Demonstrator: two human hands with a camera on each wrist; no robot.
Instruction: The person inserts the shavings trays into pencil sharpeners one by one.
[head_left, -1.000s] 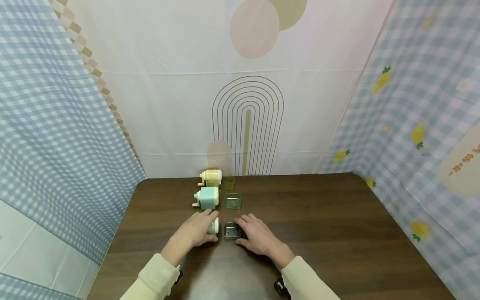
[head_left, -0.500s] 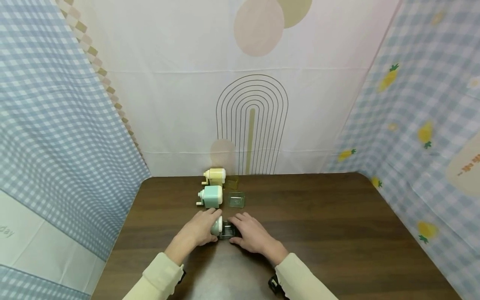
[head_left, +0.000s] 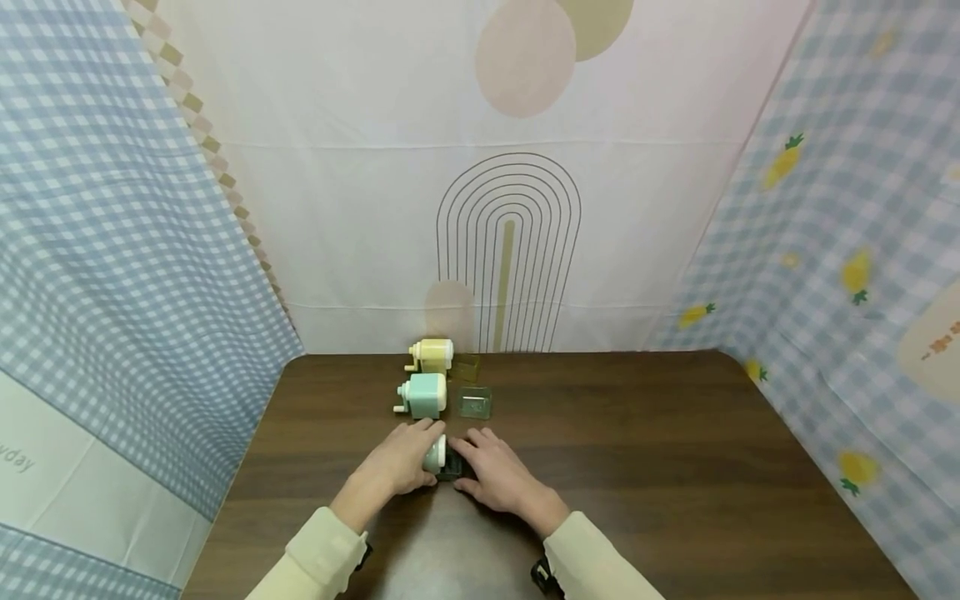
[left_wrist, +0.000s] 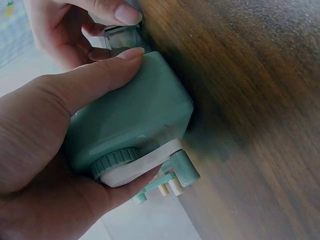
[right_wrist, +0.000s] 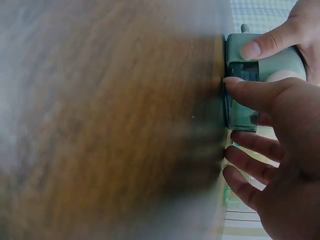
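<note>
My left hand [head_left: 396, 462] grips a grey-green crank pencil sharpener [left_wrist: 145, 100] that stands on the table. Its white crank arm [left_wrist: 142, 162] and green knob face left, and its pale rounded end [head_left: 440, 452] faces right. A clear, dark-tinted shavings drawer [right_wrist: 244, 114] sits partly inside the sharpener's right side. My right hand [head_left: 498, 475] holds this drawer between thumb and fingers, the thumb at its near edge. The hands partly hide both the sharpener and the drawer.
Behind my left hand stand a mint sharpener [head_left: 423, 395] and, farther back, a yellow sharpener [head_left: 433, 352]. To their right lie a clear greenish drawer [head_left: 475, 402] and a yellow-tinted drawer [head_left: 467, 367]. A white patterned cloth [head_left: 360, 233] hangs at the table's back edge.
My right hand has moved left with the drawer, from a gap beside the sharpener to partly inside it. My left hand keeps its grip. The head view has shifted slightly.
</note>
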